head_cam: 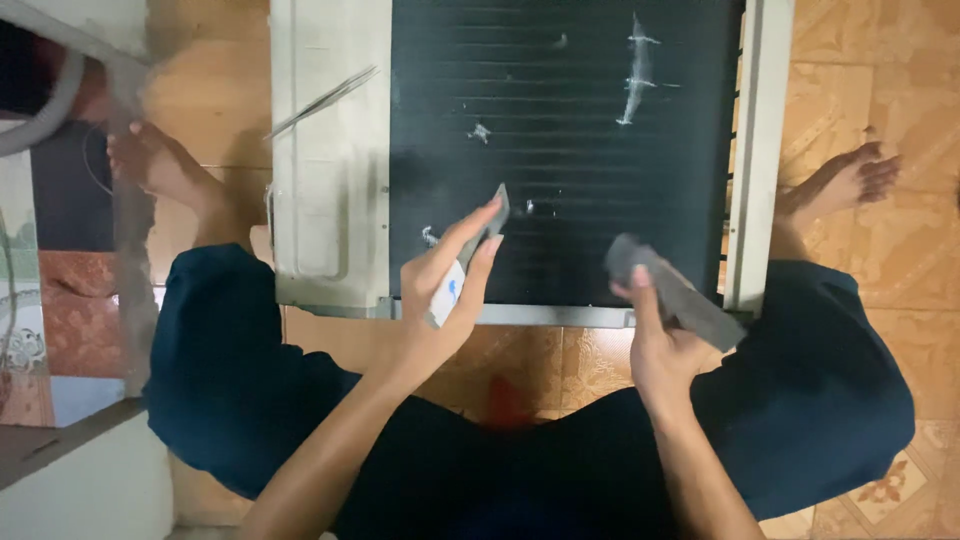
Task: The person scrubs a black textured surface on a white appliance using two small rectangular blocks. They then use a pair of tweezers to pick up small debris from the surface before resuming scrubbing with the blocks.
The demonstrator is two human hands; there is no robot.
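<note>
Seated on the patterned tan tiled floor [870, 260], legs in dark blue trousers [830, 390] spread to either side of a large off-white air-conditioner unit [330, 190] lying flat, bare left foot [150, 160] at the upper left and bare right foot [850, 180] at the upper right. Black finned coil panel [570, 150] filling the middle of the unit, marked with several pale bent or scraped patches, the longest near the upper right of the fins. Left hand [440, 300] raised over the lower part of the panel, fingers pressed together around a slim grey-and-white flat tool with a small blue mark [470, 265], its dark tip touching or just above the fins; exact contact unclear. Right hand [655, 350] at the lower edge of the panel, thumb and fingers pinching a flat grey rectangular piece, blurred [675, 290], held slanted with one end over the fins and the other over the right knee. Pale metal frame rail [755, 150] running along the right side of the panel, just beside the right hand. Thin grey metal strip [320, 100] lying slanted on the white casing at the upper left. Small red object [505, 405] on the floor between the knees, too blurred to identify. Grey upright bar [130, 230] and a curved pale hose [40, 110] at the far left, beside the left foot.
</note>
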